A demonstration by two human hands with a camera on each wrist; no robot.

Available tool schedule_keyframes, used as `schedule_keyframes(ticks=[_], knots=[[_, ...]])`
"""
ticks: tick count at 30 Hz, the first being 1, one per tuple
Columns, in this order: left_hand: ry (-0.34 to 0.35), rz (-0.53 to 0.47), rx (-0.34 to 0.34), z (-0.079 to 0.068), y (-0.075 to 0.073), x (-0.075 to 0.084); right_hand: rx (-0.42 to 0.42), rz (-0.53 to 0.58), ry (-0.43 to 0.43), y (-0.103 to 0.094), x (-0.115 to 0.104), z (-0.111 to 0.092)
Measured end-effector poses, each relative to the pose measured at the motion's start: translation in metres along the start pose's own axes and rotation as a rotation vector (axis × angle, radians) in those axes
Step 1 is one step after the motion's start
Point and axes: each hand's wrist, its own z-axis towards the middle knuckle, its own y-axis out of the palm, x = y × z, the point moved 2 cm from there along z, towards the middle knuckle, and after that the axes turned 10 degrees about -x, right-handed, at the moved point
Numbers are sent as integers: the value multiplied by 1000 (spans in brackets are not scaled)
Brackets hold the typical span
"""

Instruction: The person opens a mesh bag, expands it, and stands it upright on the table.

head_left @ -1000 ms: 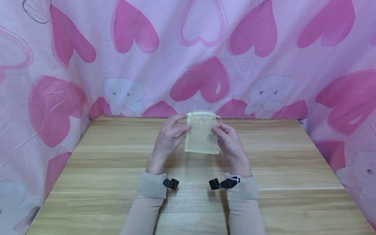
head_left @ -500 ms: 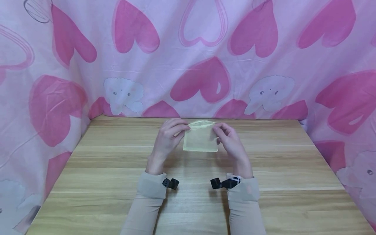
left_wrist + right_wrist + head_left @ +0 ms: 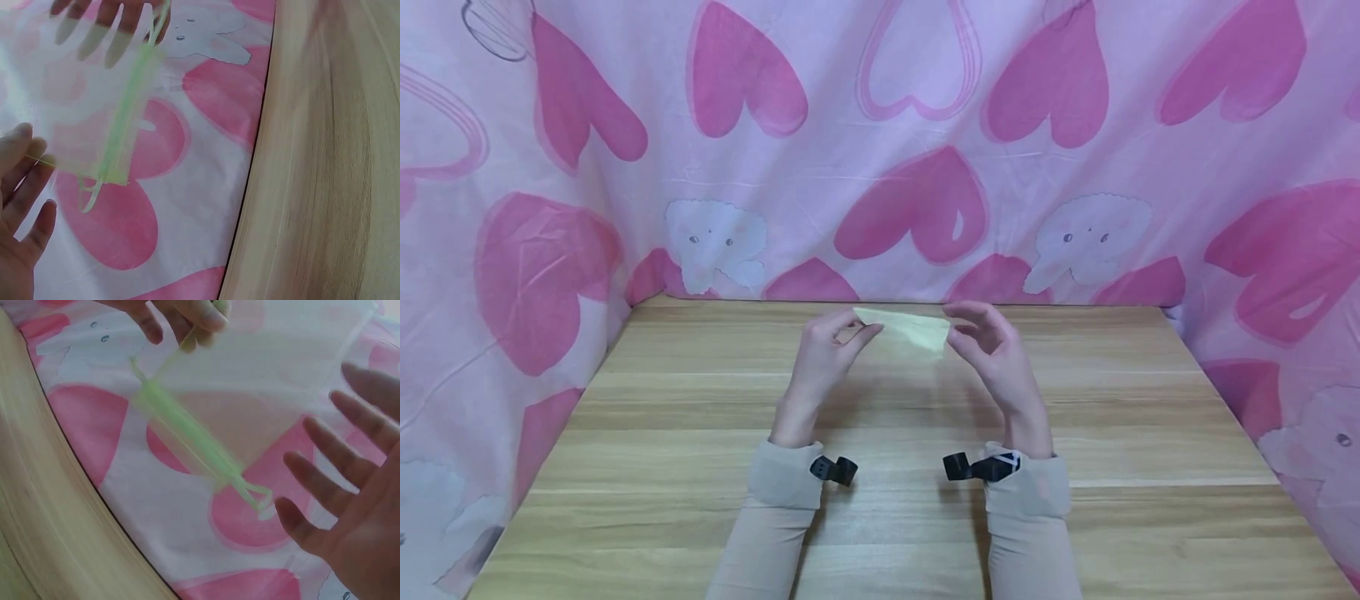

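Observation:
A sheer pale-yellow drawstring pouch [image 3: 913, 327] is held above the far part of the table, tipped so the head view catches it as a narrow strip. My left hand [image 3: 826, 358] pinches one side edge of it between thumb and fingers. At the pouch's other side is my right hand [image 3: 998, 350]; in the right wrist view this hand [image 3: 369, 519] has its fingers spread, not gripping the fabric. The gathered drawstring band [image 3: 122, 119] runs across one end of the pouch, with a small cord loop hanging out at its corner. The pouch looks flat.
Under the hands is a light wood-grain table [image 3: 895, 517]. A pink curtain [image 3: 910, 125] printed with hearts and white cartoon figures hangs behind the table's back edge and along both sides. Small black cameras [image 3: 835, 470] are strapped over both sleeve cuffs.
The pouch has tilted from facing the head camera to nearly edge-on. My right fingers have let go of its side and spread; the left hand keeps its pinch.

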Motion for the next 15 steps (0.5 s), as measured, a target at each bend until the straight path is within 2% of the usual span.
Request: schedule_keyframes(ticks=[5, 11, 15], knots=[[-74, -4, -31, 0, 0, 2, -31, -24, -1, 2, -4, -1], [-186, -17, -90, -2, 2, 1, -2, -72, 40, 4, -3, -1], [-244, -52, -137, -3, 5, 1, 17, -52, 31, 6, 1, 1]])
